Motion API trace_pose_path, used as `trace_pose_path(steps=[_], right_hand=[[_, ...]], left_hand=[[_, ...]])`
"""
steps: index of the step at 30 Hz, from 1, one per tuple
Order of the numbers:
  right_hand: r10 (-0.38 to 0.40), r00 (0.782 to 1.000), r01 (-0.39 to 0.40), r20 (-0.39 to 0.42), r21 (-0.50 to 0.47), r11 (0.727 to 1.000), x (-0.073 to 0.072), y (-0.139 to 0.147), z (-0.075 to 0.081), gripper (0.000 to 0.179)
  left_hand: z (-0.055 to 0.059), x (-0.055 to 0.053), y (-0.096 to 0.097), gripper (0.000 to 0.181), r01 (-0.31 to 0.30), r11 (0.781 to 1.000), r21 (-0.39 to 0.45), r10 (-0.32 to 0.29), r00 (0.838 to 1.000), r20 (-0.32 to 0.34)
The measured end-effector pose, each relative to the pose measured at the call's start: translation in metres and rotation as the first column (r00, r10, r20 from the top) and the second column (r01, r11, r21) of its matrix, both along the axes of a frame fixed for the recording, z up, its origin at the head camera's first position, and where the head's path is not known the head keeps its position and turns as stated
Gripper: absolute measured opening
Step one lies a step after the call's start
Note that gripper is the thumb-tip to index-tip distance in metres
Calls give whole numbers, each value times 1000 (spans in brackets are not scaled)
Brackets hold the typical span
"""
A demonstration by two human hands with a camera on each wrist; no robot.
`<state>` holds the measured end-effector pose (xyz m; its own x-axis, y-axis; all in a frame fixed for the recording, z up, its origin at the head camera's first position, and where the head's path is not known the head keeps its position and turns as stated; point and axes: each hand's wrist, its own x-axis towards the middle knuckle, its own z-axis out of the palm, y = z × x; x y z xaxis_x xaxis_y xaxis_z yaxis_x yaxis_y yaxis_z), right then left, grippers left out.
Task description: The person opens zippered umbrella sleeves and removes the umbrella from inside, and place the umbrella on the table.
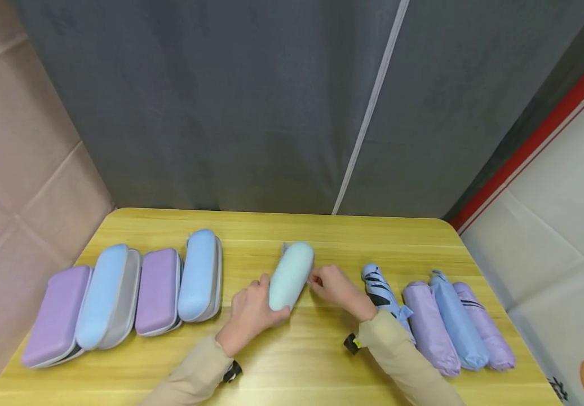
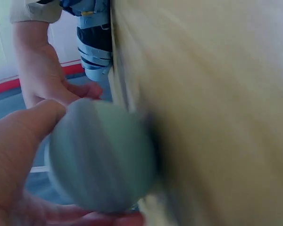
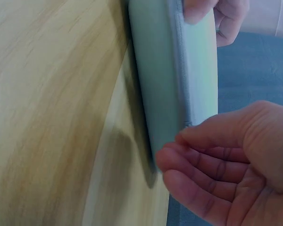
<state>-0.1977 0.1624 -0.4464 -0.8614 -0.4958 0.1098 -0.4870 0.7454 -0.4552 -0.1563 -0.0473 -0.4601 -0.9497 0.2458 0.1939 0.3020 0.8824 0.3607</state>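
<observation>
A mint-green zippered pencil case (image 1: 291, 276) lies slanted near the middle of the table. My left hand (image 1: 255, 307) grips its near end, thumb on one side and fingers on the other. The rounded end of the case faces the left wrist view. At the case's right side is my right hand (image 1: 340, 290). In the right wrist view, its thumb and forefinger pinch at the end of the grey zipper (image 3: 181, 61), on what looks like the zipper pull (image 3: 187, 124), mostly hidden by the fingertips.
To the left stand purple pencil cases (image 1: 157, 290) and blue pencil cases (image 1: 198, 276) in a row. Several folded umbrellas (image 1: 431, 327), blue and purple, lie at the right beside my right forearm. A dark grey curtain (image 1: 221, 113) hangs behind the wooden table (image 1: 251, 225).
</observation>
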Motion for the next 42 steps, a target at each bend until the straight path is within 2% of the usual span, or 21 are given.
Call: trace_pose_path(steps=[3, 5, 8, 9, 10, 11, 12, 14, 15, 17, 19, 22, 23, 25, 28, 31, 37, 42], right_hand=[[-36, 999, 36, 4, -29, 999, 0, 0, -1, 15], [-56, 998, 56, 5, -47, 997, -1, 0, -2, 12], [-81, 997, 80, -4, -63, 995, -2, 0, -4, 10], [-83, 996, 83, -9, -66, 994, -3, 0, -4, 9], [-88, 996, 88, -8, -67, 994, -4, 1, -4, 9], [-89, 996, 88, -11, -68, 994, -4, 1, -4, 10], [-87, 996, 85, -18, -71, 994, -5, 1, -4, 10], [-85, 996, 83, -24, -77, 994, -6, 2, -5, 10], [-86, 996, 83, -30, -74, 994, -6, 1, -5, 10], [-87, 995, 84, -39, -70, 994, -6, 1, -5, 10], [-94, 995, 92, -40, -64, 994, -5, -1, -6, 10], [-103, 994, 102, -27, -52, 993, -5, -2, -7, 10], [-104, 994, 103, -20, -47, 994, -5, -3, -7, 11], [-109, 994, 109, -3, -35, 993, -4, -3, -8, 11], [-109, 994, 109, 8, -24, 994, -3, -5, -9, 10], [-104, 995, 104, 6, -29, 994, -2, -6, -8, 9], [-81, 996, 81, -19, -25, 996, 0, -6, -5, 7], [-60, 997, 59, -52, -16, 998, 5, -5, -5, 9]], left_hand=[[9, -4, -2, 56, 37, 999, -5, -36, 997, 61], [19, -14, -6, 46, 78, 997, 4, -78, 990, 114], [35, -43, -11, 23, 191, 982, 9, -191, 975, 113], [39, -55, -11, 18, 245, 969, -5, -244, 966, 87], [41, -67, -11, 21, 303, 953, -27, -302, 952, 49], [42, -80, -10, 26, 370, 927, -60, -371, 929, 4], [43, -93, -8, 33, 432, 896, -98, -438, 898, -41], [43, -113, -3, 43, 530, 826, -189, -552, 829, -89], [44, -121, 1, 47, 565, 791, -236, -597, 797, -94], [46, -131, 8, 53, 616, 714, -333, -668, 742, -58], [48, -135, 14, 60, 638, 642, -426, -704, 710, 3], [48, -138, 20, 68, 657, 543, -523, -731, 677, 92], [47, -139, 21, 69, 661, 522, -539, -733, 671, 114], [45, -140, 21, 70, 666, 496, -557, -733, 665, 142], [40, -141, 19, 69, 670, 486, -562, -734, 661, 154], [37, -142, 16, 66, 662, 490, -567, -732, 666, 144], [37, -140, 13, 65, 650, 511, -563, -704, 692, 160], [39, -136, 13, 63, 653, 534, -537, -696, 700, 159]])
